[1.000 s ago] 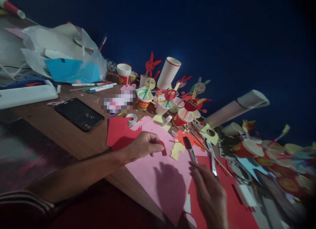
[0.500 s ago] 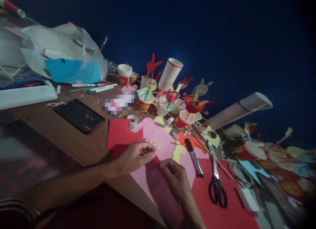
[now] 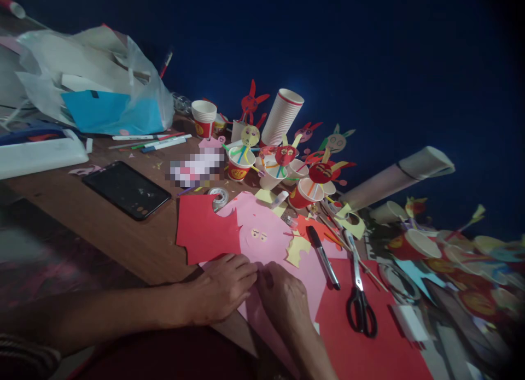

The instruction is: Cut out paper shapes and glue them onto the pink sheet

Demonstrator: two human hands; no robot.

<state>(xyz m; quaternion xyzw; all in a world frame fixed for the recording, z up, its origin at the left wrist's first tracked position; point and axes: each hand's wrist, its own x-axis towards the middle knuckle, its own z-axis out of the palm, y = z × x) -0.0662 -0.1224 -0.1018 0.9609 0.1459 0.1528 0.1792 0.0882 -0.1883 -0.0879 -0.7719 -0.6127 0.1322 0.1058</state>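
Observation:
My left hand (image 3: pixel 223 287) is closed at the table's front edge, its fingertips pressed together over pink paper (image 3: pixel 268 246). Right beside it, my right hand (image 3: pixel 283 295) is closed too, fingertips nearly touching the left ones. Whatever lies between the fingers is hidden. Just beyond them, a small pair of cut-out eyes (image 3: pixel 258 235) lies on the pink paper. Red paper (image 3: pixel 207 229) is behind my left hand. To the right are a black marker (image 3: pixel 324 257) and black-handled scissors (image 3: pixel 361 309), the scissors on another red sheet (image 3: pixel 381 347).
Paper cups with straw-and-paper figures (image 3: pixel 241 161) stand at the back near a tall cup stack (image 3: pixel 283 117). A phone (image 3: pixel 127 190), pens (image 3: pixel 168 143) and a plastic bag (image 3: pixel 110 90) are at left. A white roll (image 3: pixel 397 177) leans at right.
Both hands have come together and lower, with the left palm turned down. The red piece between them is no longer visible. The view has shifted slightly.

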